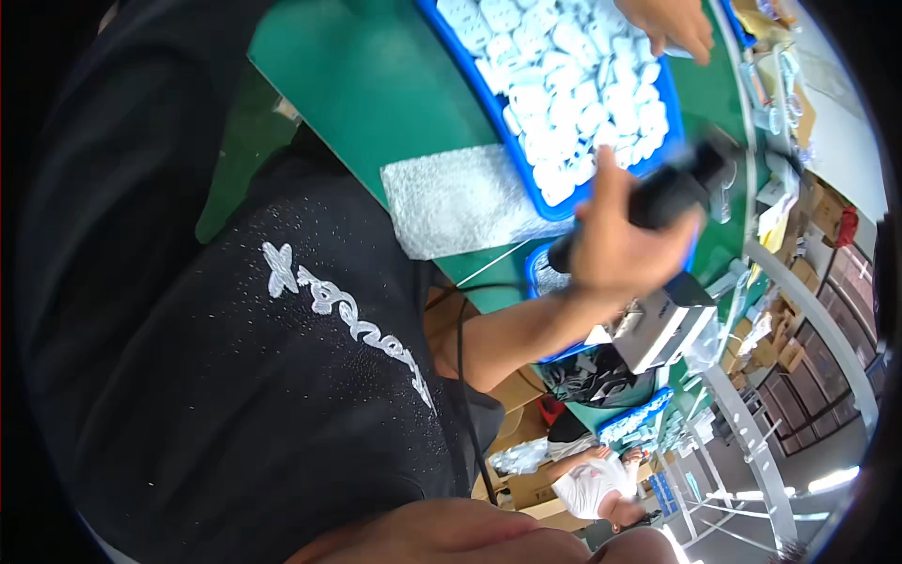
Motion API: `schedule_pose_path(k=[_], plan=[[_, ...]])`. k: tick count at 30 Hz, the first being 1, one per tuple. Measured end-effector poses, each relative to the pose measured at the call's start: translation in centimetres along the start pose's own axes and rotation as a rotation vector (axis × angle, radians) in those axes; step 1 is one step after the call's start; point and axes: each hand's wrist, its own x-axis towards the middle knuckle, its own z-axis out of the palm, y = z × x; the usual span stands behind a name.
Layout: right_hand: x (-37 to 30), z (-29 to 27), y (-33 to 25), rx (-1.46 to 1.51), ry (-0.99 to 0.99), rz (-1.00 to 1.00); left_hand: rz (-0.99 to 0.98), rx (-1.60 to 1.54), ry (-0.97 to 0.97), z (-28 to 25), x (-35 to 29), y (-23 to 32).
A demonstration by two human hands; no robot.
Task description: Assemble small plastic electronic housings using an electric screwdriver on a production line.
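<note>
My right hand [625, 249] is closed round a black, pen-like power tool [662, 195], probably an electric screwdriver, with a dark cord trailing from the near side. Motion blurs the hand and tool, and the tip cannot be made out. They are over the near corner of a blue tray [512, 141] heaped with small white plastic parts [564, 80]. At the top edge my left hand [669, 23] is partly cut off, its fingers bent together beside the tray's far rim. A pale bit shows under those fingers, too small to name.
A silvery wrapping sheet [456, 202] lies on the green table [348, 80] beside the tray. Near my right forearm are a smaller blue tray [554, 355], a black-and-white box [662, 324] and a black plastic bag [601, 376]. Further off, a person in a white shirt [597, 484] sits beside another tray.
</note>
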Motion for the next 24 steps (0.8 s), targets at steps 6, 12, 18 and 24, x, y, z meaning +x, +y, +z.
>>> schedule_pose_path(k=[6,12,18,24], plan=[[0.8,4.3,-2.0,-0.429,-0.341,-0.154,0.004,0.137,0.28,1.1,0.6,-4.1],[1.4,4.7,-0.6,-0.575,-0.471,-0.284,-0.035,0.105,0.819,-0.7,-4.9,-0.8],[1.8,4.7,-0.3,-0.357,-0.248,-0.264,-0.633,-0.046,1.08,0.1,-22.8,7.9],[1.0,1.8,-1.0,0.249,-0.002,0.014,-1.131,0.217,0.525,2.7,-29.8,18.2]])
